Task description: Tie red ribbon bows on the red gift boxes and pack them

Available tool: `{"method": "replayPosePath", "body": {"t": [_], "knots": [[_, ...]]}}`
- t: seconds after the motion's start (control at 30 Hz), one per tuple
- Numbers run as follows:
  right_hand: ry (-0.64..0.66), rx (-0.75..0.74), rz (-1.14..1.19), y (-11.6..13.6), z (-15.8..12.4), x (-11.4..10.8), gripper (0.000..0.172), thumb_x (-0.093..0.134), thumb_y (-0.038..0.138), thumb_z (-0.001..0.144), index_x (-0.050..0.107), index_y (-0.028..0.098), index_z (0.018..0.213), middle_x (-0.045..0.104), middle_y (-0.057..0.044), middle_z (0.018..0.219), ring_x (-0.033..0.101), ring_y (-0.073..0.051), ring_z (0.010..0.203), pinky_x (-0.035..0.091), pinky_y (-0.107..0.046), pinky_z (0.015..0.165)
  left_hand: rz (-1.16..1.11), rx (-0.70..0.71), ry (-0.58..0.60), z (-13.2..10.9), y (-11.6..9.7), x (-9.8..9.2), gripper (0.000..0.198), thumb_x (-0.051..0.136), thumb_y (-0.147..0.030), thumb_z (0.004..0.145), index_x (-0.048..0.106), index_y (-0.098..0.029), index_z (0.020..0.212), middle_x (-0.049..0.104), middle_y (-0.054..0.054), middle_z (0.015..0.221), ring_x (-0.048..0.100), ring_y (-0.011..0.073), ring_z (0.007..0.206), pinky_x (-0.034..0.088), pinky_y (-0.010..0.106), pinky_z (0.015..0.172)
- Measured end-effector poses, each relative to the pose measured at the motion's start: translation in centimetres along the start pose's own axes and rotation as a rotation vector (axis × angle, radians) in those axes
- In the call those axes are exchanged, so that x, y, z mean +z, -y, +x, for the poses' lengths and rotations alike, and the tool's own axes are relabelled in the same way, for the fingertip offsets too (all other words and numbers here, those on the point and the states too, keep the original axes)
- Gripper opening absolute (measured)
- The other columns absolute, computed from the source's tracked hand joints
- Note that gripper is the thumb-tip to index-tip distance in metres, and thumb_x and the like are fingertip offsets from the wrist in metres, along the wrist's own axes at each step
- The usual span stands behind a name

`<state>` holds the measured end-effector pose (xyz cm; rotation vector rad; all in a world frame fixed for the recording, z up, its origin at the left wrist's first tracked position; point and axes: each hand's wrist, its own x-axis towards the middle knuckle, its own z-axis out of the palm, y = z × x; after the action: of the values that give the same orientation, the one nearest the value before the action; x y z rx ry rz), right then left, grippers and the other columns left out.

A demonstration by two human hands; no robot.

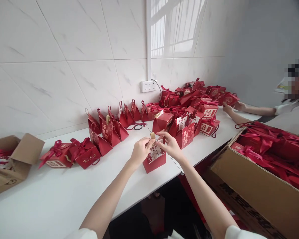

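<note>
A small red gift box (156,163) with a white printed panel stands upright near the table's front edge. At its peaked top, my left hand (142,152) is closed, thumb and forefinger pinching the top edge below a short gold ribbon loop (152,135). My right hand (170,145) meets it from the other side, fingers curled together close to the loop. Whatever lies between those right fingertips is too small to make out. Just behind are more red gift boxes (188,135), and scissors (138,127) with dark handles lie on the table behind my hands.
Finished-looking red boxes with loops (107,131) stand by the wall; two bow-tied boxes (86,154) are left. A red pile (196,96) fills the back right. Cardboard cartons stand left (27,152) and right (261,172). Another person's hands (230,108) hold a box.
</note>
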<state>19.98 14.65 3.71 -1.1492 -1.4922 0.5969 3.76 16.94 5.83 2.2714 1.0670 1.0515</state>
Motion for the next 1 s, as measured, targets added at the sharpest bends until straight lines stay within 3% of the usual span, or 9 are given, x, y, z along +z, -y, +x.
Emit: {"method": "replayPosePath", "body": {"t": [0.13, 0.3, 0.53, 0.67, 0.77, 0.87, 1.0], "knots": [[0.039, -0.05, -0.088, 0.6, -0.2, 0.1, 0.017, 0.059, 0.036, 0.081, 0.064, 0.02, 0.083, 0.062, -0.002, 0.076, 0.053, -0.015, 0.066, 0.044, -0.028, 0.061, 0.019, 0.099, -0.052, 0.2, 0.8, 0.2, 0.045, 0.037, -0.044, 0.092, 0.051, -0.019, 0.059, 0.05, 0.0, 0.057, 0.047, 0.0116, 0.054, 0.038, 0.024, 0.055], [0.024, -0.15, -0.161, 0.6, -0.9, 0.2, 0.016, 0.053, 0.034, 0.086, 0.061, 0.021, 0.081, 0.062, -0.003, 0.073, 0.056, -0.016, 0.066, 0.045, -0.029, 0.062, 0.018, 0.19, -0.117, -0.1, 1.6, 0.9, 0.048, 0.037, -0.046, 0.092, 0.052, -0.02, 0.055, 0.049, 0.0, 0.051, 0.043, 0.0108, 0.047, 0.034, 0.025, 0.05], [-0.042, -0.229, -0.302, 0.4, -1.6, 0.8, 0.021, 0.048, 0.033, 0.089, 0.055, 0.021, 0.073, 0.054, -0.002, 0.07, 0.052, -0.015, 0.06, 0.043, -0.027, 0.054, -0.083, 0.121, -0.11, 0.0, 1.7, 0.9, 0.044, 0.045, -0.045, 0.089, 0.055, -0.019, 0.055, 0.053, 0.001, 0.05, 0.046, 0.011, 0.047, 0.037, 0.025, 0.05], [-0.053, -0.219, -0.324, 1.0, -1.9, 0.9, 0.02, 0.049, 0.03, 0.089, 0.054, 0.021, 0.072, 0.052, -0.001, 0.068, 0.05, -0.014, 0.06, 0.042, -0.026, 0.056, -0.185, 0.055, -0.045, 0.2, 1.7, 0.1, 0.037, 0.05, -0.044, 0.085, 0.06, -0.018, 0.062, 0.059, 0.0, 0.053, 0.054, 0.0119, 0.049, 0.041, 0.023, 0.05], [-0.076, -0.185, -0.314, 1.3, -2.1, 1.0, 0.019, 0.049, 0.03, 0.089, 0.055, 0.021, 0.073, 0.053, -0.001, 0.069, 0.051, -0.014, 0.06, 0.043, -0.026, 0.058, -0.283, 0.009, 0.099, 0.5, 1.8, -0.8, 0.023, 0.059, -0.039, 0.078, 0.065, -0.017, 0.082, 0.07, 0.002, 0.072, 0.065, 0.0158, 0.067, 0.05, 0.024, 0.061], [-0.096, -0.165, -0.311, 1.3, -2.3, 1.2, 0.018, 0.049, 0.03, 0.089, 0.055, 0.022, 0.075, 0.054, -0.002, 0.071, 0.052, -0.015, 0.062, 0.043, -0.027, 0.058, -0.295, 0.004, 0.234, 0.7, 1.8, -1.5, 0.018, 0.058, -0.032, 0.077, 0.066, -0.018, 0.084, 0.071, 0.002, 0.084, 0.066, 0.0172, 0.079, 0.052, 0.025, 0.073], [-0.086, -0.186, -0.335, 0.9, -2.4, 1.1, 0.017, 0.046, 0.031, 0.091, 0.056, 0.022, 0.08, 0.053, -0.002, 0.074, 0.053, -0.015, 0.065, 0.044, -0.028, 0.06, -0.204, 0.061, 0.251, 0.7, 1.8, -1.7, 0.018, 0.052, -0.031, 0.082, 0.065, -0.019, 0.084, 0.07, 0.0, 0.081, 0.063, 0.0153, 0.073, 0.05, 0.025, 0.071]]}}
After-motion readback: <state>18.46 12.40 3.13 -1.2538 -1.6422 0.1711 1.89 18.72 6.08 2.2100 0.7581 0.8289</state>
